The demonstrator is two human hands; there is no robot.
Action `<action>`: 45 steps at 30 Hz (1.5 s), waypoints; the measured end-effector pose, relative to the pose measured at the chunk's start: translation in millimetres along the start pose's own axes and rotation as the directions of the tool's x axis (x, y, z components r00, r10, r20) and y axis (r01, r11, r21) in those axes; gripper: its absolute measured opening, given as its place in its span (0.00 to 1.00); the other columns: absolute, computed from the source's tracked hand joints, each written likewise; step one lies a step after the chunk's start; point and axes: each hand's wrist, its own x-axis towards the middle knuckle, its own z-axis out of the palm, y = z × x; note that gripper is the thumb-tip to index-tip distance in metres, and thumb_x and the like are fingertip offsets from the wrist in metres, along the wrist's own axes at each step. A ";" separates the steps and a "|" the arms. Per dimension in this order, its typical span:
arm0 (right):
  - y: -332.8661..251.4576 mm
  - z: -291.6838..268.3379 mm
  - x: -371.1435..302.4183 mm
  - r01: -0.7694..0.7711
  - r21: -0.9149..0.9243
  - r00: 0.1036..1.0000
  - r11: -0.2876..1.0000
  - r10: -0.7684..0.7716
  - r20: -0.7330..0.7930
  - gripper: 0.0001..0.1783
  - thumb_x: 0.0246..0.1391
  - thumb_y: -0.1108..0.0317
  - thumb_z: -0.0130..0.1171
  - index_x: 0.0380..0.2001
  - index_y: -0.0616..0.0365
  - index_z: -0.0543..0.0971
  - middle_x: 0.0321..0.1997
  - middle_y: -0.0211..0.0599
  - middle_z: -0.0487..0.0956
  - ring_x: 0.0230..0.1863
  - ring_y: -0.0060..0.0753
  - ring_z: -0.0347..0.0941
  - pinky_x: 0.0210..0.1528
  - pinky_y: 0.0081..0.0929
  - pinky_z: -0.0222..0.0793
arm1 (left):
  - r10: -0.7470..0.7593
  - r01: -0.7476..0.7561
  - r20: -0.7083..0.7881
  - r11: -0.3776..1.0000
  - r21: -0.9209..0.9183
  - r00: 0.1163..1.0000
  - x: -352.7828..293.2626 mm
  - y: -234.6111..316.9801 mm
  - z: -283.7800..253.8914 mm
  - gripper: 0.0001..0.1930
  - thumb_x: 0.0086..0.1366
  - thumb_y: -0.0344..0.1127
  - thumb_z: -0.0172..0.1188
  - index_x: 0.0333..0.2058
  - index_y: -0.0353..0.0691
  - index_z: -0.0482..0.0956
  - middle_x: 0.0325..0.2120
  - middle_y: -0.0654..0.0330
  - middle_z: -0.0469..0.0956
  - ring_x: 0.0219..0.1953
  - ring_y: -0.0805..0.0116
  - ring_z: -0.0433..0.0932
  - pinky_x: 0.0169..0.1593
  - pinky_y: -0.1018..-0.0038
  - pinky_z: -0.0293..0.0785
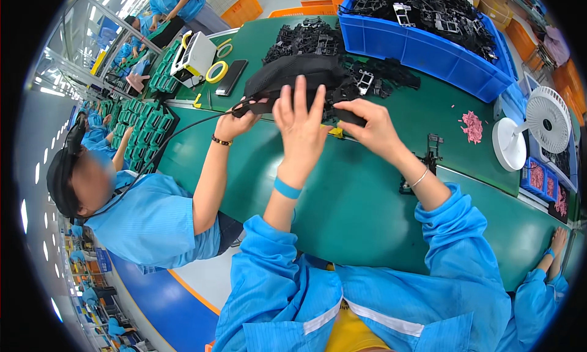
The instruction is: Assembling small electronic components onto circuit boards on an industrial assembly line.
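Observation:
A black mesh bag-like piece (pixel 290 74), perhaps a cap or pouch, is held up over the bench in front of me. My right hand (pixel 374 130) pinches a short black strap (pixel 350 114) at the right of it between thumb and fingers. My left hand (pixel 301 129) is raised before the mesh piece, fingers spread, nothing visible in it. At the left, a co-worker's hand (pixel 235 122) grips the mesh piece's left end, where a thin black cable (pixel 183 135) runs. Whether my left fingertips touch the mesh cannot be told.
Behind lie a heap of black plastic frames (pixel 309 37) and a blue bin (pixel 422 49) full of them. A white fan (pixel 532 125), pink bits (pixel 472 127) and a black frame (pixel 433 153) are to the right. A phone (pixel 232 78) and tape roll (pixel 216 72) lie left.

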 end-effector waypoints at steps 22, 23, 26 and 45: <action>20.3 22.5 21.1 -0.508 0.705 0.810 0.495 0.552 0.196 0.14 0.61 0.61 0.57 0.40 0.61 0.80 0.35 0.26 0.79 0.37 0.15 0.72 0.41 0.19 0.68 | -0.286 0.286 0.277 -0.009 -0.958 0.917 5.1 -16.7 59.6 0.08 0.68 0.22 0.51 0.45 0.33 0.71 0.42 0.62 0.76 0.45 0.77 0.74 0.50 0.80 0.71; 25.0 21.3 31.8 -0.581 0.743 0.757 0.333 0.555 0.344 0.15 0.61 0.59 0.58 0.41 0.59 0.80 0.36 0.26 0.79 0.38 0.16 0.73 0.42 0.20 0.69 | -0.284 0.283 0.274 -0.009 -0.959 0.919 5.4 -18.1 57.4 0.08 0.68 0.22 0.51 0.45 0.33 0.71 0.42 0.62 0.76 0.45 0.77 0.74 0.50 0.80 0.71; 29.2 29.0 45.8 -0.571 0.807 0.739 0.149 0.521 0.427 0.13 0.59 0.59 0.61 0.40 0.57 0.79 0.37 0.26 0.79 0.36 0.17 0.75 0.39 0.19 0.71 | -0.259 0.327 0.318 -0.007 -0.945 0.912 4.9 -22.0 49.9 0.07 0.66 0.24 0.56 0.43 0.35 0.73 0.36 0.67 0.75 0.39 0.81 0.74 0.44 0.84 0.71; 25.2 57.9 32.3 -0.351 0.936 0.658 0.029 0.719 0.224 0.17 0.53 0.52 0.66 0.31 0.54 0.78 0.24 0.25 0.75 0.24 0.17 0.72 0.23 0.16 0.66 | -0.344 0.480 0.388 0.243 -0.843 0.855 1.9 -8.0 43.9 0.07 0.63 0.25 0.59 0.40 0.32 0.76 0.29 0.65 0.77 0.35 0.81 0.73 0.41 0.83 0.68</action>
